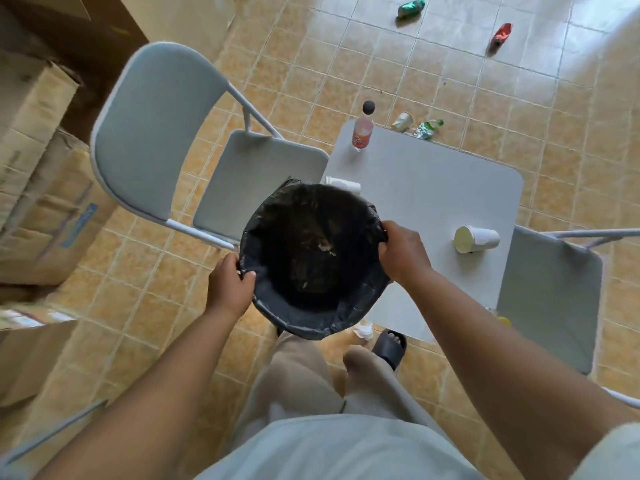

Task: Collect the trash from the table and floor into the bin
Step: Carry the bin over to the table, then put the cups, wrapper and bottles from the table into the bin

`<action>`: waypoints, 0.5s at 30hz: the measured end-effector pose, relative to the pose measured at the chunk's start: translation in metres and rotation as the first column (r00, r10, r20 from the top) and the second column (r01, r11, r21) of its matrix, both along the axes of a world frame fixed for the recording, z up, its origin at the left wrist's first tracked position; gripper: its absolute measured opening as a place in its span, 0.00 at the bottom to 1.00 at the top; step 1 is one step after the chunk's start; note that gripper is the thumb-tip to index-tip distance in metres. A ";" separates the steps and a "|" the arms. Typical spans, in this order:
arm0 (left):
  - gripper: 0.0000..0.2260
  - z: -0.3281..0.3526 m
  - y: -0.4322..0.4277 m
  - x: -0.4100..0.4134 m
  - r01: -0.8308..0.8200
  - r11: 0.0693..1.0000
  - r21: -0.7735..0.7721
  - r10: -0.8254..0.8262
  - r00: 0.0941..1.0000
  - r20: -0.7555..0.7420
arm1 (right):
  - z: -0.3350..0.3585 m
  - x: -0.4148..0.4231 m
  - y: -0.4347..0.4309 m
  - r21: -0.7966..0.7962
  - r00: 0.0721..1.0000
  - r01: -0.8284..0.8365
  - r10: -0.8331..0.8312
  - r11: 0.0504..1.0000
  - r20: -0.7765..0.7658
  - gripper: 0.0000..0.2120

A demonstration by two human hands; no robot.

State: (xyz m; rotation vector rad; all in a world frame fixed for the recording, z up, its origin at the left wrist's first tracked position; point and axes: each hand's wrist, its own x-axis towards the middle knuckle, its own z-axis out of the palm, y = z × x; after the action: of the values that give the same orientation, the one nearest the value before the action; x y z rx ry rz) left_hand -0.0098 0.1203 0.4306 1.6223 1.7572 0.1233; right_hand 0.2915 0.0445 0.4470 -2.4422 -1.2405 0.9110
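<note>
Beside the surface, one bin was gripped by both hands' fingers, left hand, right hand, two cups and one bottle on that surface.

2 bare arms reaching forward and down, left hand clamped on the bin rim's near-left edge, right hand gripping its right edge

Two chairs, three cups, one bottle, three cans
</note>
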 end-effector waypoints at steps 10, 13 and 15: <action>0.30 -0.009 -0.008 0.008 0.170 0.971 0.169 -0.149 0.980 -0.129 | -0.007 0.008 -0.003 -0.011 0.999 -0.048 0.049 0.999 0.012 0.15; 0.38 -0.010 -0.001 0.013 0.452 0.852 0.266 -0.388 0.884 -0.262 | -0.011 0.011 -0.004 -0.019 0.998 -0.060 0.061 0.998 0.028 0.13; 0.39 -0.012 0.009 0.019 0.576 0.773 0.264 -0.488 0.807 -0.332 | -0.014 0.013 -0.004 -0.024 0.997 -0.061 0.063 0.998 0.055 0.12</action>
State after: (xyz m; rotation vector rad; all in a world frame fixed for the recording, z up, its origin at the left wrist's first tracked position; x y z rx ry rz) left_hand 0.0096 0.1291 0.4190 2.4464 1.4144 -0.0414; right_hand 0.3044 0.0409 0.4330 -2.4748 -1.3392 0.8824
